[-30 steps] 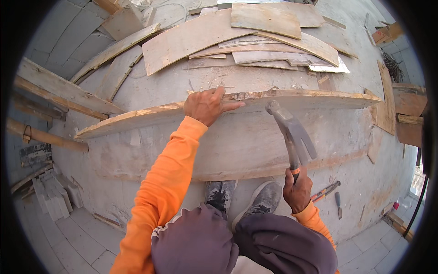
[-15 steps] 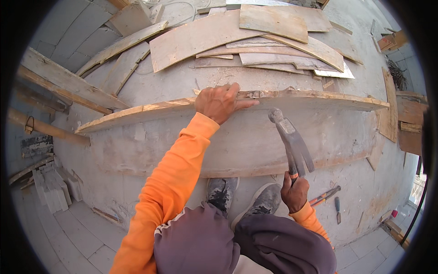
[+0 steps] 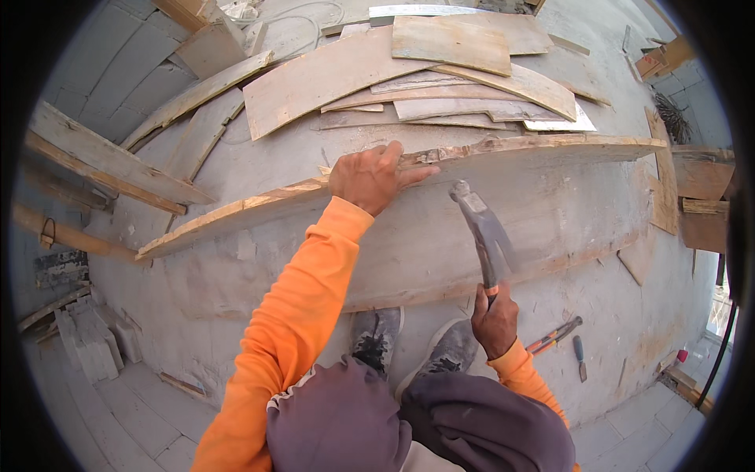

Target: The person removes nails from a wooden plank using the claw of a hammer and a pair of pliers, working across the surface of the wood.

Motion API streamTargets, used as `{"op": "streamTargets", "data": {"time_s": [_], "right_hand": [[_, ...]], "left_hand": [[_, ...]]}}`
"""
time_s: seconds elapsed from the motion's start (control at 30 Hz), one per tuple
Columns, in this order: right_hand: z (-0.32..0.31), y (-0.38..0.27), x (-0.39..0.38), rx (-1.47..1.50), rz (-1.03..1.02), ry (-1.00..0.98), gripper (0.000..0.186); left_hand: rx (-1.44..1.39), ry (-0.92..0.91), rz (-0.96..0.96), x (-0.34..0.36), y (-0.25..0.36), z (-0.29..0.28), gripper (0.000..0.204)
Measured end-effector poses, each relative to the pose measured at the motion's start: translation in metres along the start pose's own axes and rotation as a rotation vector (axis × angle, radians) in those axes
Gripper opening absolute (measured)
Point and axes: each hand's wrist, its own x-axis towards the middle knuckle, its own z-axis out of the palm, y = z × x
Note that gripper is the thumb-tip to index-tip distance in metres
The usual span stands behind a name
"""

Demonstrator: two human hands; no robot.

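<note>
A long, dusty wooden board (image 3: 307, 263) stands on its edge across the floor in front of my shoes. My left hand (image 3: 363, 179) is closed over its upper edge near the middle, with one finger stretched out along the wood to the right. Beside that finger the edge looks rough and splintered. My right hand (image 3: 495, 324) grips a claw hammer (image 3: 481, 228) low on its handle. The hammer's head is raised in front of the board's face, just right of my left hand, and appears apart from the wood.
Beyond the board lies a pile of loose boards (image 3: 330, 79). More planks (image 3: 110, 153) lean at the left. Pliers-like cutters with orange handles (image 3: 554, 334) and a small scraper-like tool (image 3: 580, 358) lie on the floor by my right arm. Pale blocks (image 3: 86, 338) are stacked at left.
The hammer and my right hand have shifted slightly left. The board now slants more, its right end farther away; my left hand keeps its hold.
</note>
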Motion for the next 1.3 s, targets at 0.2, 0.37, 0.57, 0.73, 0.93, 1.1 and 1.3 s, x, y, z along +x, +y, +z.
{"op": "streamTargets", "data": {"time_s": [0.2,0.37,0.57,0.73,0.93,1.1,1.3], "right_hand": [[-0.004,0.013,-0.008,0.012,0.173,-0.052,0.025],[0.001,0.036,-0.033,0.502,0.537,0.391,0.029],[-0.029,0.042,-0.035,0.860,0.830,0.693,0.026],[-0.024,0.046,-0.047,0.864,0.870,0.719,0.023],[-0.024,0.033,-0.041,0.841,0.829,0.604,0.015],[-0.029,0.047,-0.046,0.691,0.722,0.400,0.022],[-0.032,0.026,-0.031,0.638,0.471,0.254,0.023]], "left_hand": [[0.016,-0.047,0.025,0.009,0.021,0.007,0.068],[0.001,0.016,0.038,0.017,0.033,0.003,0.069],[-0.007,0.026,0.028,0.033,0.068,0.003,0.069],[-0.021,-0.106,0.074,0.061,0.092,0.040,0.070],[-0.063,-0.275,0.039,0.086,0.125,0.070,0.073],[-0.125,-0.336,0.018,0.088,0.129,0.088,0.074],[-0.286,-0.105,0.090,0.071,0.079,0.045,0.069]]}}
